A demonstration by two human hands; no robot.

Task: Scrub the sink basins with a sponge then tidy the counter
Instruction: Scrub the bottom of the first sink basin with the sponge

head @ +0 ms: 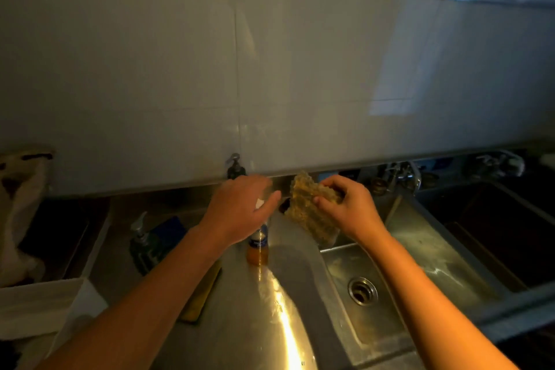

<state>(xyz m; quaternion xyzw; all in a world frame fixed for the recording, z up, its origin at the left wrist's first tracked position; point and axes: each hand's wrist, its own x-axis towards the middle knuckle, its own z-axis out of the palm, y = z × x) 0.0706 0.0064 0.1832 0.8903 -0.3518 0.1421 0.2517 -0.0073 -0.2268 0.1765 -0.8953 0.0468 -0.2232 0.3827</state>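
Note:
My right hand (348, 207) grips a yellowish, ridged sponge (306, 210) and holds it in the air above the back left corner of the steel sink basin (420, 249). My left hand (237, 207) is closed over the white cap of a soap bottle (257, 249) with orange liquid, which stands upright on the wet steel counter (240, 324) just left of the basin. The sponge hangs close to the bottle's top. The basin's drain (362, 290) is uncovered, and streaks mark the basin walls.
A second, darker basin (495, 234) lies to the right, with faucets (402, 174) along the back ledge. A dark pump dispenser (142, 240) and a flat yellow pad (201, 294) sit under my left forearm. A white box (39, 306) and a cloth (21, 189) are at the left.

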